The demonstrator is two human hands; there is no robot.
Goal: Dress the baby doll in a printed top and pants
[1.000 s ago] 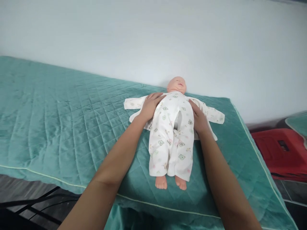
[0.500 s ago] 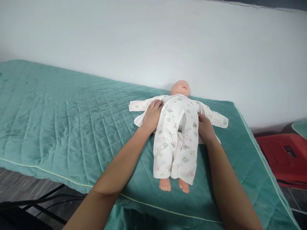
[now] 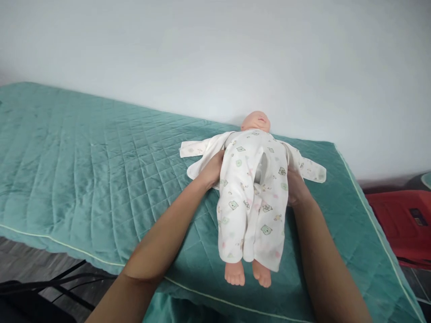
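Note:
A baby doll (image 3: 257, 120) lies on its back, feet toward me, on a green quilted cover (image 3: 111, 179). White printed pants (image 3: 235, 193) cover its legs and belly, with an opening between the legs. A white long-sleeved top (image 3: 313, 169) lies spread out under it, its sleeves stretched to both sides. My left hand (image 3: 213, 170) grips the doll's hip from the left, its fingers tucked out of sight beneath the body. On the other side my right hand (image 3: 296, 186) holds the opposite hip, fingers mostly hidden behind the pants. The doll's lower body looks slightly raised between both hands.
A pale wall (image 3: 188, 58) stands behind the cover. A red case or seat (image 3: 400, 220) is beyond the right edge. Dark metal legs and a cable (image 3: 74, 282) show at lower left, above a grey wooden floor (image 3: 20, 255).
Both hands have slid farther under the doll's sides. Its hips have risen and its legs have come nearer to me. My left fingers, earlier visible on top, are now beneath the body.

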